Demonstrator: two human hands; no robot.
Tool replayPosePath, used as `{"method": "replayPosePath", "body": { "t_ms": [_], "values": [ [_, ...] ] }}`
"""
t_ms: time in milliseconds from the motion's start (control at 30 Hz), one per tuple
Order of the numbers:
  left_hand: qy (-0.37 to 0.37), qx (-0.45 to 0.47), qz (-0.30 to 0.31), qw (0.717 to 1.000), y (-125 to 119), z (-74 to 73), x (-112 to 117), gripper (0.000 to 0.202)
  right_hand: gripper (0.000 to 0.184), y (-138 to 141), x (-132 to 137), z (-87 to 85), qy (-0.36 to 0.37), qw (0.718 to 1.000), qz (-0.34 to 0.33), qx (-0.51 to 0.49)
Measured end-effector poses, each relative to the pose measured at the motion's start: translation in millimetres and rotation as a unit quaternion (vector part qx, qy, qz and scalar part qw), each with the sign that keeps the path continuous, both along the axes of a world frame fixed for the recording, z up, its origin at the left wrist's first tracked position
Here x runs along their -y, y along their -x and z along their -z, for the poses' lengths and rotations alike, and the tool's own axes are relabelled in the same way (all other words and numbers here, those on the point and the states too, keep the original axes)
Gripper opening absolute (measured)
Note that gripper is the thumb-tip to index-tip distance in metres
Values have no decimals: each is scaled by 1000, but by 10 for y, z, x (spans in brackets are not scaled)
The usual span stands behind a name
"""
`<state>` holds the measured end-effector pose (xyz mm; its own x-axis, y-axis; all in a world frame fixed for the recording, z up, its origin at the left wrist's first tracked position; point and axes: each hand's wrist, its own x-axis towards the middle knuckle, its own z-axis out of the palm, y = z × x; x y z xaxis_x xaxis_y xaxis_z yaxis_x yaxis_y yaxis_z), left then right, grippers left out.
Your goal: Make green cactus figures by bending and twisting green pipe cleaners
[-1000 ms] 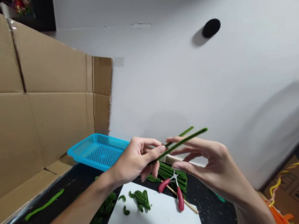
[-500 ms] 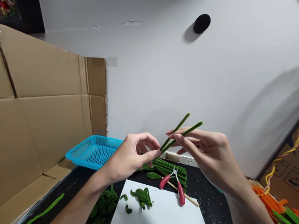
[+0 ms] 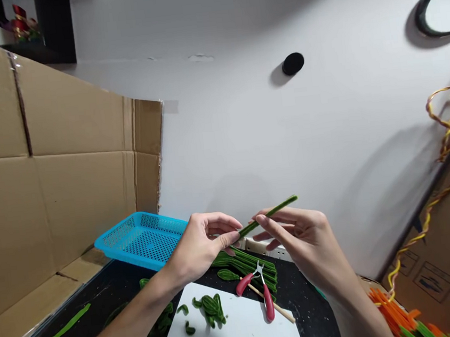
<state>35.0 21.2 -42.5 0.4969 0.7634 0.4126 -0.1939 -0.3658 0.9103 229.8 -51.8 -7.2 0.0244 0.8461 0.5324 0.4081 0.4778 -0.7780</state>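
My left hand (image 3: pixel 203 243) and my right hand (image 3: pixel 296 236) are raised above the black table, both pinching a folded green pipe cleaner (image 3: pixel 272 213) that points up and to the right. Left thumb and forefinger grip its lower end; the right fingertips close on it just beyond. Below them lie a bundle of green pipe cleaners (image 3: pixel 246 262), red-handled pliers (image 3: pixel 259 288) and a thin wooden stick (image 3: pixel 278 309). Small bent green pieces (image 3: pixel 209 304) rest on a white sheet (image 3: pixel 234 333).
A blue mesh basket (image 3: pixel 142 239) stands at the table's back left, next to a cardboard wall (image 3: pixel 48 171). A loose green strip (image 3: pixel 57 333) lies at the left. Orange and green pipe cleaners (image 3: pixel 402 321) sit at the lower right, and a yellow twisted cord (image 3: pixel 446 134) hangs right.
The two splayed green ends have been brought together into one straight stalk. The view has shifted, revealing a round dark-rimmed thing at the upper right.
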Motion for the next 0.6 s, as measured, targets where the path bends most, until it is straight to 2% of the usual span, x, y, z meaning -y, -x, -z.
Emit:
{"method": "replayPosePath", "body": {
  "t_ms": [300,400,600],
  "values": [
    [64,62,-48,995,-3,-27,51,53,36,51,1,0,24,1000,-16,9],
    [61,73,-48,994,-6,-25,49,53,37,39,-11,1,27,999,-23,17],
    [46,95,-68,992,-13,-25,49,50,28,10,-14,-1,24,999,-25,16]
  ]
}}
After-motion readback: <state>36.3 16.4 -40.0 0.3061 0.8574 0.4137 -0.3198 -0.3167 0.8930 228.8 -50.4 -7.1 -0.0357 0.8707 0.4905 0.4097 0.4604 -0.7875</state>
